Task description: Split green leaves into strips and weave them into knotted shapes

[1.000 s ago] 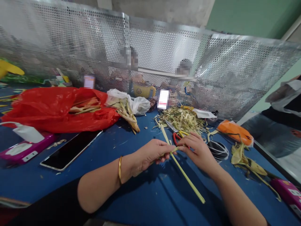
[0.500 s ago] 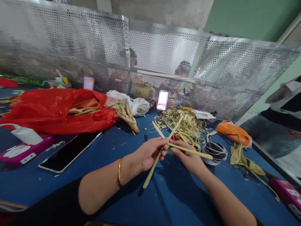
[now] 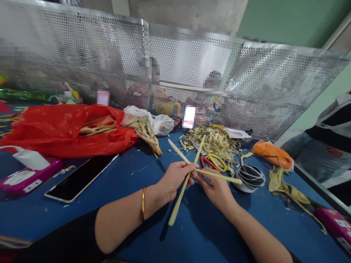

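Edges: a perforated metal panel point(image 3: 189, 54) bounds the far side of the blue counter point(image 3: 153, 237); a metal edge point(image 3: 320, 186) bounds its right. Blue surface shows below the strips, between the forearms.

Hands: the left hand point(image 3: 177, 179) pinches pale green strips point(image 3: 178, 204) at their crossing, above the counter. The right hand point(image 3: 218, 188) reaches that crossing from beneath one strip; its fingertips are partly hidden and its grip cannot be told.

Count: four strip ends; whether two or three strips, cannot be determined. One cord coil point(image 3: 249, 179), just beside the right hand; one pile of shavings point(image 3: 219, 140); one red bag point(image 3: 55, 124); two purple power blocks point(image 3: 52, 170); one flat phone point(image 3: 82, 179); two lit screens point(image 3: 189, 116).

Markings: a dark mark on the orange packet point(image 3: 271, 155), unreadable; screens pixelated.
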